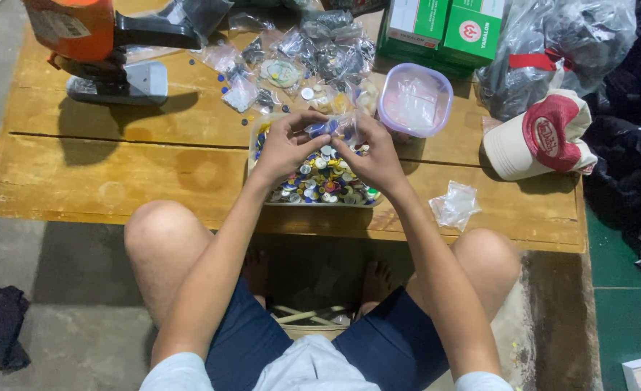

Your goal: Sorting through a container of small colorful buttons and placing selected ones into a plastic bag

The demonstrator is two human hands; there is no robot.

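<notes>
Both my hands meet over a clear tray [256, 137] filled with mixed coloured buttons [322, 181] on a low wooden table [117, 166]. Between them they pinch a small clear plastic bag [329, 128] with blue pieces inside. My left hand [285, 145] grips the bag's left side with fingers curled. On the bag's right side, my right hand [373, 156] holds it by thumb and fingertips. The bag's lower part is hidden behind my fingers.
An orange and grey press tool [96, 51] stands back left. Several small bags of parts [298, 58] lie behind the tray. A round tub with a purple rim [415, 101], green boxes [443, 25], a red-and-white cap [541, 137] and a crumpled bag [454, 206] sit to the right.
</notes>
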